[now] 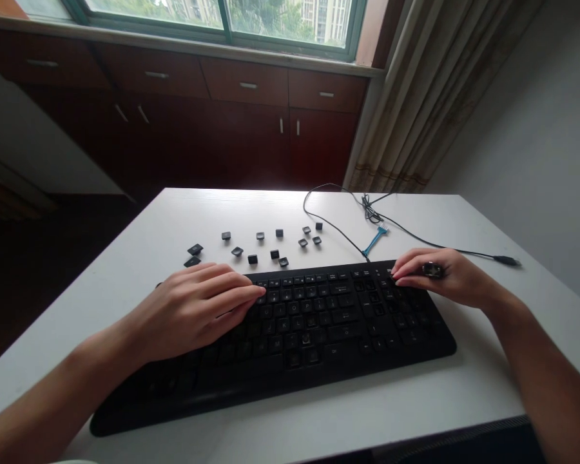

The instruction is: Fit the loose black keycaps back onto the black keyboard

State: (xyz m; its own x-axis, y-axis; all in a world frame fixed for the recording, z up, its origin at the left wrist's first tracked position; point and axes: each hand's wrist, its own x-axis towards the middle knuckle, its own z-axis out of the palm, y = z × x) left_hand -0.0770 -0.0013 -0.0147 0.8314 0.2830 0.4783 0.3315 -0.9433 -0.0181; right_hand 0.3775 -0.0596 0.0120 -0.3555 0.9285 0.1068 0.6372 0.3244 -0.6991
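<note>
A black computer keyboard (333,309) lies slightly slanted across a white table, with bare sockets where some keys are off. My left hand (203,306) rests flat over its left half, fingers stretched and close together, hiding the keys below. Over the upper right corner, my right hand (439,274) is closed in a pinch around a small dark tool (433,270). Only its rounded end shows between the fingers, so I cannot make out its kind. The fingertips are at the number pad's top edge. Several loose black keycaps (252,259) are scattered behind the keyboard.
A blue plastic tool (376,240) with a pale end lies behind the keyboard. The black cable (336,225) loops to a tied bundle (368,207) and a plug (506,260) at right. Beyond the white table (140,238) stand dark red cabinets (241,142) under a window.
</note>
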